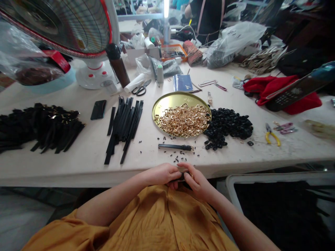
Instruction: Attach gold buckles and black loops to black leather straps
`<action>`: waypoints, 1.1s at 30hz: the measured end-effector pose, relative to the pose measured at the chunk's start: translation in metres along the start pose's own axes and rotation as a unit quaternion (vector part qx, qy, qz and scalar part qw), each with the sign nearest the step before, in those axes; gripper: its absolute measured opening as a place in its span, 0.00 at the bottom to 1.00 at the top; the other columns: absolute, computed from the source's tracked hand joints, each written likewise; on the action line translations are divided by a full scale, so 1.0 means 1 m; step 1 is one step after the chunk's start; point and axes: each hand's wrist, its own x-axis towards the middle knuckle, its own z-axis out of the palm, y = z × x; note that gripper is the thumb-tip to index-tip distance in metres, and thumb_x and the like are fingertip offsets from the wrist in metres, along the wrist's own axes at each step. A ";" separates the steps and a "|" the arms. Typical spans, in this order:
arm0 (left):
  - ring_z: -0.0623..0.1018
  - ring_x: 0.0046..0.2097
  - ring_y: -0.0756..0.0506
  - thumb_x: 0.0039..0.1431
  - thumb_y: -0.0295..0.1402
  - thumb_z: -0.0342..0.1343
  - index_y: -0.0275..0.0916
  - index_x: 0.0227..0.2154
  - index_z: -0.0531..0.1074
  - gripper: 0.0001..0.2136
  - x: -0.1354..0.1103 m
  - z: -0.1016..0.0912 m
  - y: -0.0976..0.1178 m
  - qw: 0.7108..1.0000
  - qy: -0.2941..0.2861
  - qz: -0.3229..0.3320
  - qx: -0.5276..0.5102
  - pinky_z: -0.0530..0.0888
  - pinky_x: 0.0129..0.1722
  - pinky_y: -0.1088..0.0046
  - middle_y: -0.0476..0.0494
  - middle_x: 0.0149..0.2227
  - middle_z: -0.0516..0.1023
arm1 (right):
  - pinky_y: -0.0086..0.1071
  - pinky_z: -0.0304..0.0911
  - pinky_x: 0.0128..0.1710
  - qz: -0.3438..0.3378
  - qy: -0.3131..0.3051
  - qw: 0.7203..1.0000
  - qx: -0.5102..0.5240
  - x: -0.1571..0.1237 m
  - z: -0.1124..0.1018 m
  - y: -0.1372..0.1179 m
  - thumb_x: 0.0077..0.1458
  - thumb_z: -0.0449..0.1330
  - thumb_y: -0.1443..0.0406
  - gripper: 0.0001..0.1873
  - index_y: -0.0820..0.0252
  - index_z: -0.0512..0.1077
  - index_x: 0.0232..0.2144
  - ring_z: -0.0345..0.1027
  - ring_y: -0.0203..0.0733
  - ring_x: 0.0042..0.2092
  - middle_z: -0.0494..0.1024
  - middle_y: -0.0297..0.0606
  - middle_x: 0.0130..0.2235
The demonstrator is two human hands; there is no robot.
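Note:
My left hand and my right hand meet at the table's front edge, above my lap. Both are closed in a pinch on a short black strap piece with a small gold part at its end. Just beyond them a single black strap with a gold end lies on the table among tiny black bits. Farther back sits a round gold tray heaped with small gold metal clips. A pile of black rings lies right of the tray. Loose black straps lie to the left.
A big heap of finished black straps lies far left. A phone, scissors, a fan base, yellow pliers, a red cloth and a bin of black material at lower right surround the workspace. Another person sits at the far side.

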 end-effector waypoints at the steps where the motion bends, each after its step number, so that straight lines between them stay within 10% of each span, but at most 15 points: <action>1: 0.71 0.23 0.52 0.56 0.37 0.44 0.36 0.23 0.66 0.13 0.000 -0.001 0.000 1.000 0.006 0.000 -0.002 0.68 0.26 0.79 0.49 0.22 0.72 | 0.31 0.58 0.33 0.006 0.015 1.000 0.003 0.001 0.001 0.003 0.56 0.44 0.65 0.18 0.60 0.60 0.49 0.63 0.38 0.30 0.70 0.34 0.30; 15: 0.67 0.23 0.50 0.55 0.35 0.45 0.37 0.23 0.68 0.11 0.010 -0.008 0.007 0.966 0.116 0.049 0.225 0.59 0.21 0.77 0.48 0.20 0.69 | 0.30 0.57 0.28 0.004 0.091 0.996 0.008 0.018 0.002 0.018 0.58 0.44 0.57 0.17 0.58 0.58 0.47 0.61 0.37 0.27 0.65 0.31 0.25; 22: 0.72 0.29 0.46 0.59 0.40 0.43 0.38 0.29 0.72 0.15 0.048 -0.025 0.017 0.882 0.227 0.124 0.393 0.62 0.26 0.73 0.43 0.28 0.74 | 0.33 0.59 0.28 -0.014 0.175 0.980 -0.093 0.046 -0.027 0.028 0.59 0.40 0.57 0.18 0.59 0.60 0.46 0.64 0.40 0.28 0.70 0.37 0.28; 27: 0.71 0.39 0.41 0.51 0.43 0.54 0.36 0.38 0.69 0.16 0.077 -0.048 -0.001 0.766 0.318 0.143 0.540 0.66 0.34 0.68 0.39 0.36 0.72 | 0.41 0.60 0.37 -0.027 0.241 0.887 -0.393 0.077 -0.041 0.053 0.58 0.42 0.58 0.20 0.64 0.67 0.42 0.66 0.51 0.39 0.71 0.49 0.38; 33: 0.70 0.38 0.43 0.57 0.42 0.47 0.34 0.37 0.67 0.15 0.074 -0.043 -0.039 0.700 0.354 0.179 0.593 0.67 0.35 0.67 0.42 0.35 0.71 | 0.38 0.61 0.34 -0.087 0.259 0.847 -0.457 0.091 -0.020 0.072 0.59 0.41 0.58 0.24 0.66 0.67 0.46 0.67 0.48 0.35 0.73 0.48 0.37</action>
